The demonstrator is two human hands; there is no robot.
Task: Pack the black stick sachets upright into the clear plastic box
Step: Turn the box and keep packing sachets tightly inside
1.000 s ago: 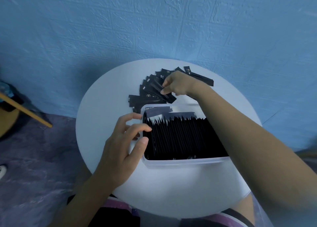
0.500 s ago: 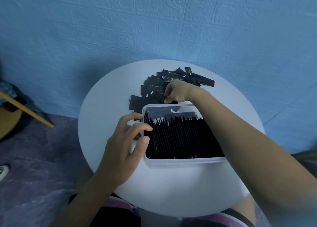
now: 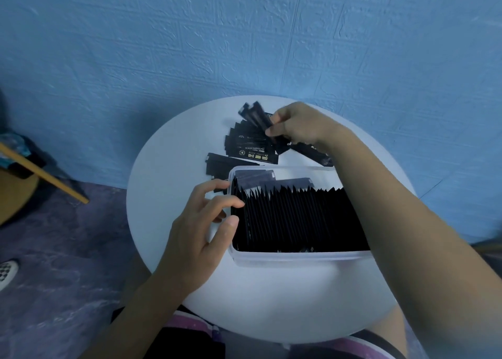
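**Sachet packing at a round table: left hand at the box rim, right hand lifting from the loose pile**

Lower frame: the near edge of the round white table (image 3: 271, 299) curves above the person's lap, with a broad bare band between that edge and the clear plastic box (image 3: 298, 258). The box sits at centre frame, and its right end is hidden under the right forearm. Packed sachets (image 3: 293, 217) stand upright in a dense row from the left wall rightward. A pale unfilled strip shows along the far wall, where two sachets lean. The left hand (image 3: 201, 231) is released, its fingers loosely curved and their tips resting on the box's left rim. Bare table lies open to its left, out to the table edge.

Beyond the far wall, just beside it, loose sachets (image 3: 250, 147) lie flat and overlapping, and one reaches the box's far-left corner. Above them the right hand (image 3: 301, 125) pinches the held sachets (image 3: 256, 117), which are tilted and lifted clear of the pile. A narrow margin of table remains behind the hand.

Background: a purple floor (image 3: 59, 250) at left, with a shoe (image 3: 6, 273) at the frame edge, a wooden slat (image 3: 46, 174) above it, and a textured blue wall (image 3: 190, 46) across the upper frame.
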